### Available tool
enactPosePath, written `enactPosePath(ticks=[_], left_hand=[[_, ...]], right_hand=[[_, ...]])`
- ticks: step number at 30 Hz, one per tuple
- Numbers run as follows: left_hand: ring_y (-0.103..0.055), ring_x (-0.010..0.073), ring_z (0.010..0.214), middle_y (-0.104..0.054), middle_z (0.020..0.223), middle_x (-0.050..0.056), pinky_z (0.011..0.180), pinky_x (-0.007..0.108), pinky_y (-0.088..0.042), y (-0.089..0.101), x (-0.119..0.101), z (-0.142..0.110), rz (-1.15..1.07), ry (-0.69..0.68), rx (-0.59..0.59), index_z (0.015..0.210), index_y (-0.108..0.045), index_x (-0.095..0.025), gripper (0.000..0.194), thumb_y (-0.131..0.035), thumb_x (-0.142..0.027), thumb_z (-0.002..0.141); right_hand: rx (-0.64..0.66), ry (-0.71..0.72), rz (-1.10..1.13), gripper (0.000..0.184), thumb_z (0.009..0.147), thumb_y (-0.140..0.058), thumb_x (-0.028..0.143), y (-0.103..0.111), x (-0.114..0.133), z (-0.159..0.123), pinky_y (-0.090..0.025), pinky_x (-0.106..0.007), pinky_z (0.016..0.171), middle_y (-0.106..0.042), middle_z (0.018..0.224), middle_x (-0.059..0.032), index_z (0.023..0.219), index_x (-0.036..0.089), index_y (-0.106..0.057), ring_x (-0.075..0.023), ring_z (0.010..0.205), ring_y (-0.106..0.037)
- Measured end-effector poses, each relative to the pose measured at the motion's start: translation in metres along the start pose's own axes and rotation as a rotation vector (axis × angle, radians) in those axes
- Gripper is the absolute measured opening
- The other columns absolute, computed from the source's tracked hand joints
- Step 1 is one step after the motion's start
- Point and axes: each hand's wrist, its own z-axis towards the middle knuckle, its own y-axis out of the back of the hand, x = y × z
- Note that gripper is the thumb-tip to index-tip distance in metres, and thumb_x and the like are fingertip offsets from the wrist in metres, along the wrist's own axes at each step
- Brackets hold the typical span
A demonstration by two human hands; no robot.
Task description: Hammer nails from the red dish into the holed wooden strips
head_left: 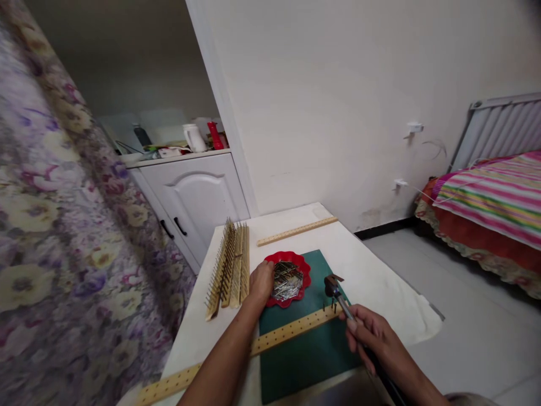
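Observation:
My right hand (369, 335) is wrapped round the handle of a claw hammer (345, 309), its head raised over the right end of a drilled wooden strip (291, 329). A few nails (333, 306) stand upright in that end of the strip. The strip lies slantwise across a green cutting mat (304, 361), passing under my left forearm. At the left rim of a red scalloped bowl (307, 276) is my left hand (262, 279); its fingers are mostly hidden, so its grip cannot be made out. Loose nails (289, 276) fill the bowl.
Left of the bowl, several wooden strips bristling with nails (228, 265) lie side by side. Another drilled strip (298, 231) lies at the back of the white table (363, 259). Beyond are a white cabinet (203, 192), a floral curtain (84, 242) and a bed (494, 197).

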Motion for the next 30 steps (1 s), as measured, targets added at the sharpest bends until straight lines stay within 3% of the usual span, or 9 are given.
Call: enactPosePath(ticks=[11,16,22,27,30], left_hand=[[-0.058,0.0201,0.089,-0.061,0.098,0.007,0.073,0.028,-0.042,0.018,-0.011,-0.029,0.011,0.005,-0.010,0.098,-0.059,-0.018,0.026,-0.038,-0.015,0.084],[-0.055,0.0170,0.086,-0.058,0.089,0.005,0.075,0.027,-0.043,0.029,-0.044,-0.072,-0.387,-0.192,-0.144,0.088,-0.060,-0.019,0.021,-0.041,-0.013,0.083],[-0.054,0.0143,0.079,-0.056,0.085,0.004,0.070,0.024,-0.043,0.034,-0.099,-0.130,-0.726,-0.437,-0.019,0.092,-0.061,-0.021,0.024,-0.042,-0.009,0.082],[-0.054,0.0135,0.077,-0.055,0.085,0.005,0.067,0.023,-0.041,0.039,-0.109,-0.137,-0.800,-0.461,0.020,0.090,-0.063,-0.021,0.024,-0.042,-0.012,0.083],[-0.053,0.0133,0.073,-0.056,0.081,0.004,0.064,0.023,-0.039,0.036,-0.108,-0.133,-0.943,-0.346,0.023,0.082,-0.064,-0.020,0.014,-0.051,-0.017,0.080]], right_hand=[[-0.010,0.002,-0.029,0.028,0.086,-0.049,0.045,-0.001,0.000,0.002,-0.018,-0.014,0.030,-0.057,0.054,0.0071,0.092,0.018,-0.047,-0.0011,0.026,-0.038],[-0.054,0.009,-0.051,0.030,0.080,-0.055,0.046,-0.006,-0.002,0.003,-0.021,-0.014,0.029,-0.056,0.054,0.0084,0.092,0.019,-0.047,-0.0018,0.026,-0.037],[-0.149,0.024,-0.096,0.025,0.078,-0.059,0.041,-0.009,-0.004,0.004,-0.025,-0.013,0.028,-0.053,0.057,0.0095,0.087,0.019,-0.049,-0.0008,0.027,-0.036],[-0.144,0.008,-0.044,0.028,0.075,-0.061,0.040,-0.005,-0.005,0.005,-0.025,-0.014,0.027,-0.056,0.053,0.0097,0.090,0.019,-0.049,-0.0020,0.025,-0.036],[-0.135,0.001,-0.019,0.030,0.073,-0.063,0.040,-0.003,-0.005,0.005,-0.024,-0.014,0.027,-0.058,0.052,0.0090,0.089,0.019,-0.049,-0.0027,0.024,-0.038]])
